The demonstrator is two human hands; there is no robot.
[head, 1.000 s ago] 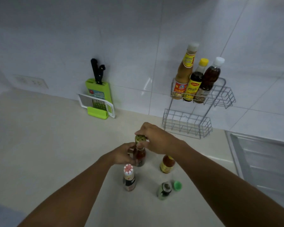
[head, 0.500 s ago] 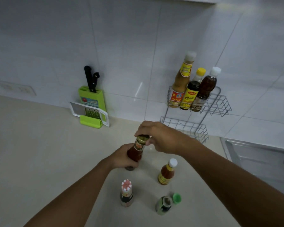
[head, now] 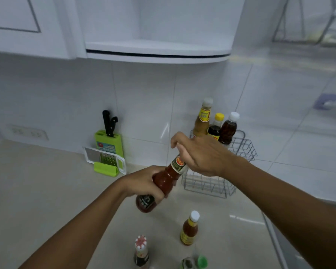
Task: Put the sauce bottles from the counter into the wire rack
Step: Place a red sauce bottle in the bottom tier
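White tiles run behind a pale counter [head: 47,191], where the wire rack [head: 241,148] stands against the wall, three bottles already in its top tier and the lower basket bare. The red sauce bottle [head: 163,181] is lifted clear of the counter and tilted, its neck towards the rack; the left hand [head: 142,183] is wrapped around its body and the right hand [head: 200,154] is closed over the cap. If that cap is loose, I'd worry about sauce spilling at this tilt. Swinging it in could also knock the standing bottles, or catch the basket's front wire. Three more bottles wait below, the orange-sauce bottle [head: 189,229] nearest the rack.
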